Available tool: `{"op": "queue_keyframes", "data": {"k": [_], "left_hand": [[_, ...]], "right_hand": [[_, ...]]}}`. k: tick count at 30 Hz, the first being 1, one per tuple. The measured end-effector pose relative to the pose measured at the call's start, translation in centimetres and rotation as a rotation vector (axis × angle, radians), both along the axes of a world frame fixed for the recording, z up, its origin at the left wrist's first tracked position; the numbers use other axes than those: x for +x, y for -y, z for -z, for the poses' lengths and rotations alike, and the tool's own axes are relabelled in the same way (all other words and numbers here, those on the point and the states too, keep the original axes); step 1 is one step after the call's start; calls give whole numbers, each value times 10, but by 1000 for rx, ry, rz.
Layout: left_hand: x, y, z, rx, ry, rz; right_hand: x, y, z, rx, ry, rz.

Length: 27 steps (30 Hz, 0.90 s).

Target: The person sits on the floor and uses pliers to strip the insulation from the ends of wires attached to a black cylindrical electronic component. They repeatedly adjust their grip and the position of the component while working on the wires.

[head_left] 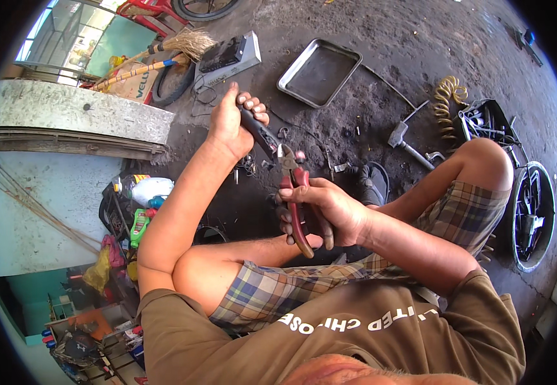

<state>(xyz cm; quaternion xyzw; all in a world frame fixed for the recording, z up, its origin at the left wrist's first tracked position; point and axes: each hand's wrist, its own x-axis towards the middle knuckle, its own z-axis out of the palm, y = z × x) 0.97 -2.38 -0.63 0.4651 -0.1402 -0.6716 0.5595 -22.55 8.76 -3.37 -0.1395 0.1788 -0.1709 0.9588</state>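
My left hand (228, 123) is wrapped round a black tubular part (258, 130), its thumb pointing up and away. What kind of part it is I cannot make out. Red-handled cutting pliers (297, 215) are in my right hand (339, 210), with the fingers closed about the handles. The pliers' metal jaws meet the near end of the black part, in front of my crossed legs. Whether the jaws bite on it or only touch it is too small to tell. Small metal bits lie on the dark ground just beyond.
Beyond my hands lies a shallow metal tray (322, 72), with a grey metal box (243, 63) left of it. A hammer (400, 136), a coiled yellow hose (444, 106) and a round basin of parts (515, 247) are to the right. Bottles (150, 191) stand at my left.
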Motion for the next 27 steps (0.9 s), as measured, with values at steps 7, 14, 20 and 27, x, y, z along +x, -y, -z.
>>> {"op": "queue_keyframes", "data": {"k": [7, 14, 20, 27], "left_hand": [[14, -1, 2, 21, -126, 61], [12, -3, -5, 57, -137, 111], [12, -4, -8, 21, -100, 155], [-14, -14, -15, -5, 66, 201]], "right_hand": [[-6, -1, -8, -168, -14, -14], [-10, 1, -16, -158, -9, -22], [-20, 12, -33, -279, -101, 115], [-9, 29, -8, -601, -473, 398]]}}
